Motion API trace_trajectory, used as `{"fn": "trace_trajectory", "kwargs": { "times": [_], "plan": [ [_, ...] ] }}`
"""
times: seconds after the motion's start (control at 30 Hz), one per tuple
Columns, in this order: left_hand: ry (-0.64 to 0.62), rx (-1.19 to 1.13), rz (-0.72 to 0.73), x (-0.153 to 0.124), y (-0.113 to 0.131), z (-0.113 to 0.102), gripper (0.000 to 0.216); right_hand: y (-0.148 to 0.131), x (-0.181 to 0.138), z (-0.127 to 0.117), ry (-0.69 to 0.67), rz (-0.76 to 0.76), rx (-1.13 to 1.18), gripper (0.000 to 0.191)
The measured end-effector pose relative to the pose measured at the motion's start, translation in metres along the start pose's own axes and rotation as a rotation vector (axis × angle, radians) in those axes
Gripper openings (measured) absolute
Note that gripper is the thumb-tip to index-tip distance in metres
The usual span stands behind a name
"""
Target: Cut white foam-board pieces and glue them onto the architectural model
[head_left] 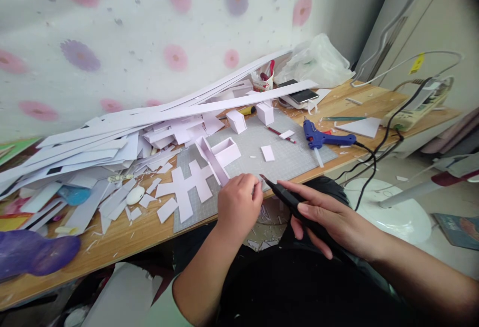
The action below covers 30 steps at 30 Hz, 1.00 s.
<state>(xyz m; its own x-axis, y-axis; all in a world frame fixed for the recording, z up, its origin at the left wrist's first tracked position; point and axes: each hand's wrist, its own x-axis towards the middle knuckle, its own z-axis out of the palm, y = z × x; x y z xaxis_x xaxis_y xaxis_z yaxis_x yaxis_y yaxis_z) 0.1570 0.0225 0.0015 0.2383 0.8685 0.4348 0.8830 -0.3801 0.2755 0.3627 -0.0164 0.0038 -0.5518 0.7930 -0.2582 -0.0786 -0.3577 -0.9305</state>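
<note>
My right hand point(325, 217) is wrapped round a black utility knife point(286, 195), its narrow tip pointing up and left towards my other hand. My left hand point(239, 202) is closed at the front edge of the grey cutting mat point(247, 167); what its fingers hold, if anything, is hidden. Just beyond the left hand, a white foam-board part with a long channel point(213, 160) and an open box point(226, 151) stands on the mat. Flat cut white pieces point(183, 187) lie to its left. A small white rectangle point(267, 153) rests on the mat.
A blue glue gun point(325, 137) lies on the mat's right side, its cord trailing right. Two small white boxes point(236, 121) and a pencil point(280, 134) are farther back. White board strips point(112, 127) pile up at left. A power strip point(419, 102) sits at right.
</note>
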Motion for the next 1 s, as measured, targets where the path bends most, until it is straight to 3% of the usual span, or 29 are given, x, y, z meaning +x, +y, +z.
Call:
{"fn": "trace_trajectory", "kwargs": {
  "times": [1.0],
  "plan": [
    [0.013, -0.034, 0.008, -0.0004, -0.0003, -0.0011, 0.015, -0.0029, -0.0018, 0.0044, 0.015, 0.016, -0.048, 0.059]
  ]
}}
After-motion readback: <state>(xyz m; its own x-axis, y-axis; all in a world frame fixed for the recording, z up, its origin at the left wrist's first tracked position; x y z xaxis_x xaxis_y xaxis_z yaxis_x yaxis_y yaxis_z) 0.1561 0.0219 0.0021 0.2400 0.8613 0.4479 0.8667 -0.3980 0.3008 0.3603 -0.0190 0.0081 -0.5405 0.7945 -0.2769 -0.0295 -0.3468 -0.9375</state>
